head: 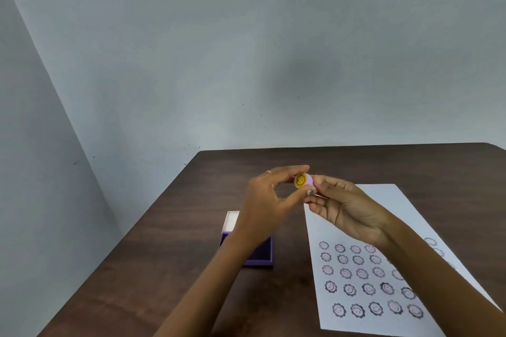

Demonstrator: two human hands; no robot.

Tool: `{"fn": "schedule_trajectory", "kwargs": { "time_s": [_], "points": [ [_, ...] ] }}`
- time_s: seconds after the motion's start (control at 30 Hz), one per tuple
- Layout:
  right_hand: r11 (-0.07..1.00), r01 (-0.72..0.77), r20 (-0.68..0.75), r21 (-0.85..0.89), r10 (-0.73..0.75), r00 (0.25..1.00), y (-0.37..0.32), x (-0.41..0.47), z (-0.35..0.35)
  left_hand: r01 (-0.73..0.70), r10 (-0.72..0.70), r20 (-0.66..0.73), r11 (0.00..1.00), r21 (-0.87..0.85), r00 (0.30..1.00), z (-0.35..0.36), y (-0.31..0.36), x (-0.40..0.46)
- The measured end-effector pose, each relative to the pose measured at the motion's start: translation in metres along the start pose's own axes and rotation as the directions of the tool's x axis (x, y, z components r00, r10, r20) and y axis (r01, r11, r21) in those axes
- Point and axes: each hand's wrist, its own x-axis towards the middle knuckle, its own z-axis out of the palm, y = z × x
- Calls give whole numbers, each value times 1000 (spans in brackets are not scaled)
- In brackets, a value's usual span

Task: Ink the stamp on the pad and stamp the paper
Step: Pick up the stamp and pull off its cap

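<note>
A small round purple stamp (304,180) with a yellow smiley sun on its end is held up above the table between both hands. My left hand (269,200) pinches it with thumb and fingertips from the left. From the right, my right hand (345,213) grips its other end. A white paper (364,230) lies flat at the right, with several rows of purple flower-face prints on its near half. The purple ink pad (260,254) sits open left of the paper, its pale lid (231,221) raised at the back; my left forearm covers part of it.
A dark brown wooden table (169,249) holds everything; its left edge runs diagonally toward me. Grey walls stand behind and to the left, close to the table's far edge.
</note>
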Motion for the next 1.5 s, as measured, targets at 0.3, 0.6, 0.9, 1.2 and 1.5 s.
{"fn": "schedule_trajectory", "kwargs": {
  "time_s": [0.3, 0.6, 0.9, 1.2, 1.5],
  "points": [
    [1000, 19, -65, -17, -20, 998, 12, 4, -2, 107, -114, -77, 990, -90, 990, 5, -5, -14],
    [989, 134, -113, -59, -140, 984, 16, 6, 1, 157, -178, -104, 970, -185, 979, 5, -3, -15],
    [961, 225, -120, -159, -245, 962, 17, 6, 5, 223, -263, -104, 929, -294, 959, 6, -8, -14],
    [976, 214, -135, -42, -218, 967, 10, 5, -3, 266, -351, -167, 883, -387, 921, 2, -16, -13],
    [981, 90, -58, 171, -81, 995, 6, 2, -9, 15, -134, 211, 874, 485, 968, 18, -32, -26]
  ]
}}
